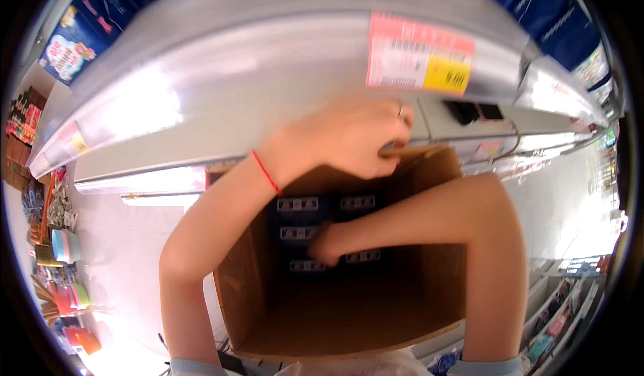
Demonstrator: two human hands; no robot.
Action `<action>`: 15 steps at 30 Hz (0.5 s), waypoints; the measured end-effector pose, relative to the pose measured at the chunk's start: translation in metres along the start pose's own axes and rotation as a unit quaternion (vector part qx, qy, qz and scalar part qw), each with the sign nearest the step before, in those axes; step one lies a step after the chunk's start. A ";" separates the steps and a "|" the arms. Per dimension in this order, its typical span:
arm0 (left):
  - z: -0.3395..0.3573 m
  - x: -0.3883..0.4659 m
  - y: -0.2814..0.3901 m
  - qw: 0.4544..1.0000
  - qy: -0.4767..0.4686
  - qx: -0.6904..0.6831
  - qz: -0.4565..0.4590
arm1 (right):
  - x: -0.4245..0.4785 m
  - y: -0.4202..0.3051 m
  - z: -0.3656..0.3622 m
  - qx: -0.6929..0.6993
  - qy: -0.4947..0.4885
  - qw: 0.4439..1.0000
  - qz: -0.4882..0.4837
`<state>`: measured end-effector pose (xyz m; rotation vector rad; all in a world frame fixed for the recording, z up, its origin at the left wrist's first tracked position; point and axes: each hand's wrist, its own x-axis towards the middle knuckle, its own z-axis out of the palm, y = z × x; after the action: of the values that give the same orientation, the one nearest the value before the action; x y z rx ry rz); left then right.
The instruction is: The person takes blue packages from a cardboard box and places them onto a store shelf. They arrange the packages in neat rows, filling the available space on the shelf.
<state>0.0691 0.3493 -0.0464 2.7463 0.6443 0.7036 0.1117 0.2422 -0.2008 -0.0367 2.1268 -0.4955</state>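
Note:
An open cardboard box point(347, 320) stands before me, with several dark blue packages point(299, 220) bearing white printed panels deep inside. My left hand point(365, 134), with a red string on its wrist and a ring on one finger, is curled at the box's far upper edge; blur hides whether it grips the cardboard. Inside the box my right hand point(327, 245) reaches down to the packages and touches or nearly touches one. Its fingers are dark and blurred, so their hold cannot be told.
A metal shelf edge point(282, 49) with a price tag point(420, 54) crosses above the box. Below it lies a pale shelf board point(151, 149) with a dark object point(473, 112) at its right. Colourful goods line the far left; racks with goods stand at lower right.

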 end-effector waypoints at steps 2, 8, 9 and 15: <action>0.002 -0.005 0.001 1.000 -0.002 -0.022 -0.005 | -0.010 -0.008 -0.010 0.006 0.011 1.000 0.006; -0.006 -0.005 0.013 0.988 0.001 0.116 0.106 | -0.017 -0.027 -0.016 -0.089 -0.022 0.995 -0.027; -0.010 -0.005 0.018 0.981 0.009 0.150 0.122 | -0.019 -0.026 -0.017 -0.097 -0.021 0.994 -0.038; -0.035 -0.005 0.071 0.889 0.242 0.302 0.246 | -0.042 -0.052 -0.050 -0.163 -0.011 0.987 -0.009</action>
<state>0.0726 0.2887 0.0042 3.3773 0.2583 1.5716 0.0879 0.2203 -0.1239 -0.2459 2.1664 -0.1518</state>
